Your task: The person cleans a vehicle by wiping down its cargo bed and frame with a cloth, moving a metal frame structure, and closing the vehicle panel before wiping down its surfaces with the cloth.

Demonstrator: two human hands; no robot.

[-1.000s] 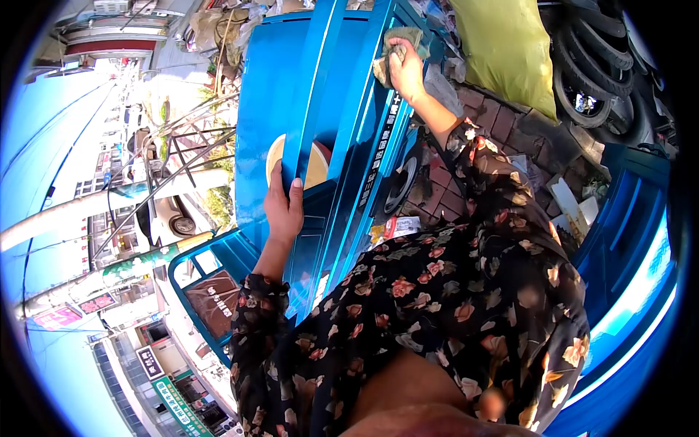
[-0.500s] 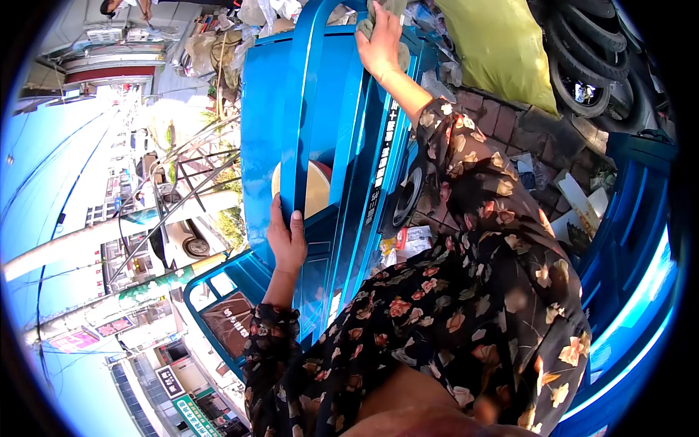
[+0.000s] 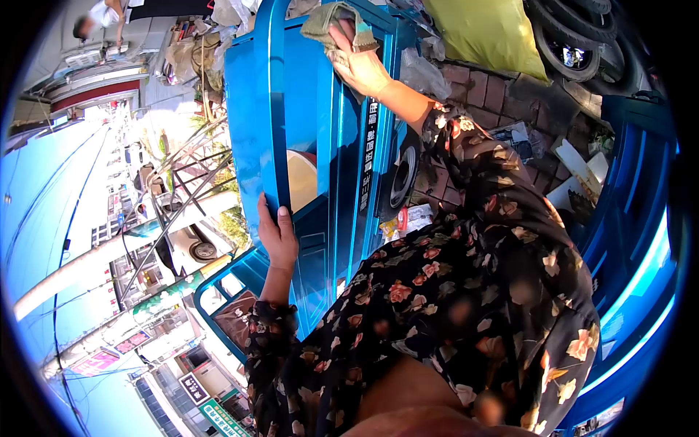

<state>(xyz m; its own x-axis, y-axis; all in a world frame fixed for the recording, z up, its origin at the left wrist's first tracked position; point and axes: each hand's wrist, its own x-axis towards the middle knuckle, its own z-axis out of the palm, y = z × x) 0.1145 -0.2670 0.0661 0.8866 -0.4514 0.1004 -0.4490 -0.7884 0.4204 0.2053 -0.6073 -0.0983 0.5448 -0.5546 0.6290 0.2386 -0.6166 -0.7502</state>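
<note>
Cloth (image 3: 318,26) was bunched in our right hand (image 3: 362,72), fingers bent around it; blue vehicle bed (image 3: 251,87) lay below those fingers. Our left hand (image 3: 279,239) rested on the blue rail (image 3: 275,131), thumb spread from fingers, tan disc (image 3: 301,179) just past the fingertips.

To the right of the right fingers (image 3: 339,39) sit a big yellow bag (image 3: 486,36) and, farther off, a heap of black tyres (image 3: 585,33), while left of the left fingers (image 3: 266,223) are a long pale pole (image 3: 80,274), a pink sign (image 3: 95,363) and what looks like a white car (image 3: 185,237).
</note>
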